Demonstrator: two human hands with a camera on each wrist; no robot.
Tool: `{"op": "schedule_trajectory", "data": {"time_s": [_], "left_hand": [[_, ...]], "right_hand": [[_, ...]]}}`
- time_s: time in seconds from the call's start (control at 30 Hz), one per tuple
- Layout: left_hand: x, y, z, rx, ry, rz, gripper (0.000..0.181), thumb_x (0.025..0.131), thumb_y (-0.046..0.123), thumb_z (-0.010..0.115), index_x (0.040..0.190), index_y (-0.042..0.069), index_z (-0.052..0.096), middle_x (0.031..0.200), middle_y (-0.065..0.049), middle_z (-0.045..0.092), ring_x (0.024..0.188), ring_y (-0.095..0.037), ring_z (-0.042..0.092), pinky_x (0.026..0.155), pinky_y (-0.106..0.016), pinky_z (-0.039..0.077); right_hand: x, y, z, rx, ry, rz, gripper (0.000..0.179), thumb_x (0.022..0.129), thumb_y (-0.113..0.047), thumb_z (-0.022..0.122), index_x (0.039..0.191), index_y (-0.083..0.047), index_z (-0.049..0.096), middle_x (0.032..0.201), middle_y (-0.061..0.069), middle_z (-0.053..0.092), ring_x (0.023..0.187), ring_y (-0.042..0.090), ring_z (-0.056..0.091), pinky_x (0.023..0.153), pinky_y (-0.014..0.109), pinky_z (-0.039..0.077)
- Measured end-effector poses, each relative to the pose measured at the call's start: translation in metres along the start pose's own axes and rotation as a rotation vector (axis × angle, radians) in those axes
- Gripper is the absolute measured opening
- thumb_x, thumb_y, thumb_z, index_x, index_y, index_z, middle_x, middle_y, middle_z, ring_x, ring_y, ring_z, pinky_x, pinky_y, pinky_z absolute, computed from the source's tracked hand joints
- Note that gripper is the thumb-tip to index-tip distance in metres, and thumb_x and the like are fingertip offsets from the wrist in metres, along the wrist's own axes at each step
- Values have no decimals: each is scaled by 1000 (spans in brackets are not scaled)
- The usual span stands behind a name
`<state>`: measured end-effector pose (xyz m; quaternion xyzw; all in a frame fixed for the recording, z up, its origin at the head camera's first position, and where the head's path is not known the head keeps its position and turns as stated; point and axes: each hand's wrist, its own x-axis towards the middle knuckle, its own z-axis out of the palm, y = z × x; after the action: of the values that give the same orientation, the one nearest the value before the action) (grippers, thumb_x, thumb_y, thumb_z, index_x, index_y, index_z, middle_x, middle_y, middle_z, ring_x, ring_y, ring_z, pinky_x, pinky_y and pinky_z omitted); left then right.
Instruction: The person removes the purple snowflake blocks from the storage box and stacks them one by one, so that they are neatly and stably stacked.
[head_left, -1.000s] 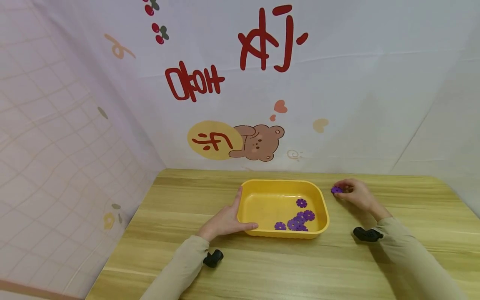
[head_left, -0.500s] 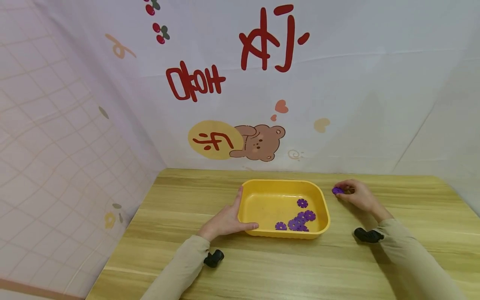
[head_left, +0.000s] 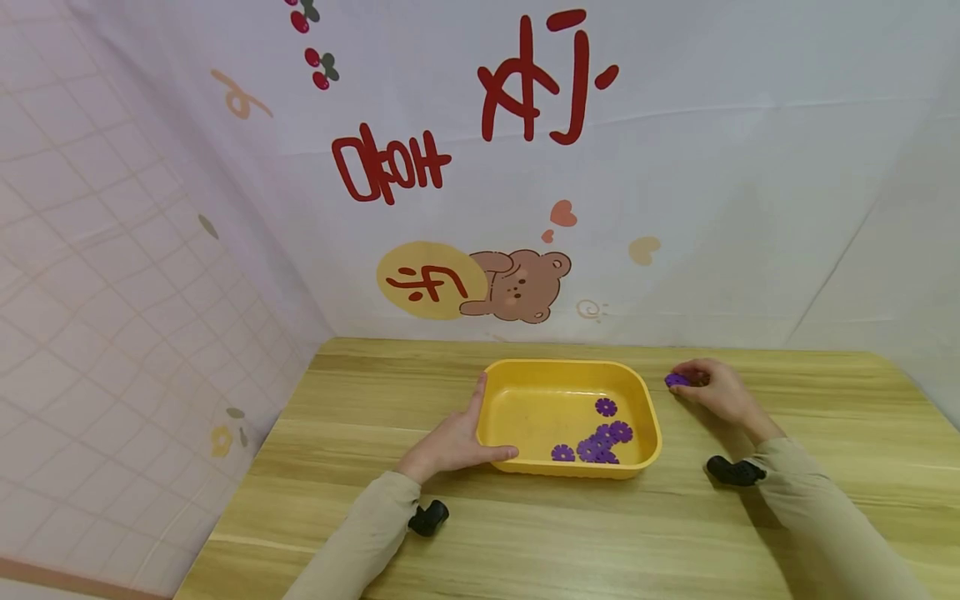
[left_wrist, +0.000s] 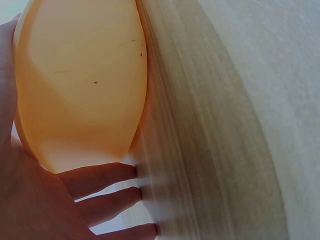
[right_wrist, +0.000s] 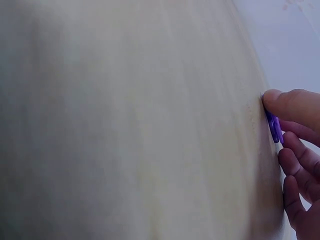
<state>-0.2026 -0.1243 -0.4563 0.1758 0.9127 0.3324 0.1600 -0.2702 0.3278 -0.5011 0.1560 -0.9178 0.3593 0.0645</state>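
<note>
My left hand (head_left: 450,440) holds the left end of a shallow yellow plastic basin (head_left: 566,468), thumb over its front rim. In the left wrist view the other fingers (left_wrist: 102,180) spread around its end, tips down at the table. Several purple snowflake discs (head_left: 606,407) lie in the basin's right half, most of them overlapping near the front wall. Right of the basin, my right hand (head_left: 722,390) pinches a purple snowflake disc (head_left: 677,380) close over the table. In the right wrist view its thin edges show in more than one layer, partly hidden by the thumb (right_wrist: 287,104).
The basin stands on a wood-grain table (head_left: 600,542). Behind the table hangs a pale printed cloth (head_left: 712,208), and another with a grid pattern (head_left: 112,292) hangs at the left. Black straps with devices (head_left: 735,471) sit at both wrists.
In the head view, the disc between the right fingers shows slightly flatter than a second ago. Both hands, the basin and the discs inside it stay in place.
</note>
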Motion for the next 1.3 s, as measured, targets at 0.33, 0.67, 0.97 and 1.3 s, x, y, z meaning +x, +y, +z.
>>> {"op": "schedule_trajectory", "data": {"time_s": [0.33,0.67,0.97,1.3], "left_hand": [[1,-1,1,6,6,9,125,76,59,74,154,15,-13,91,-10,58,78,-18,55,80,-38,48],[1,-1,1,3,3,7,125,76,59,74,154,16,-13,87,-10,58,76,-18,55,79,-38,48],[2,-2,2,8,-2,1,125,76,61,73,154,15,-12,82,-7,55,75,-19,55,78,-36,48],[2,-4,4,5,7,6,125,76,60,73,154,18,-14,86,-9,57,76,-19,55,78,-37,48]], "right_hand": [[2,0,1,-6,8,7,25,85,-12,75,103,5,69,92,13,67,79,15,56,68,24,44],[2,-1,3,-17,14,12,27,85,-12,76,103,6,68,92,14,67,79,17,57,68,24,44],[-2,-1,0,27,52,23,32,86,-13,75,108,8,64,95,19,68,81,15,61,69,18,46],[2,-19,-1,14,166,-138,13,88,2,67,99,6,69,85,10,65,76,6,56,68,11,43]]}}
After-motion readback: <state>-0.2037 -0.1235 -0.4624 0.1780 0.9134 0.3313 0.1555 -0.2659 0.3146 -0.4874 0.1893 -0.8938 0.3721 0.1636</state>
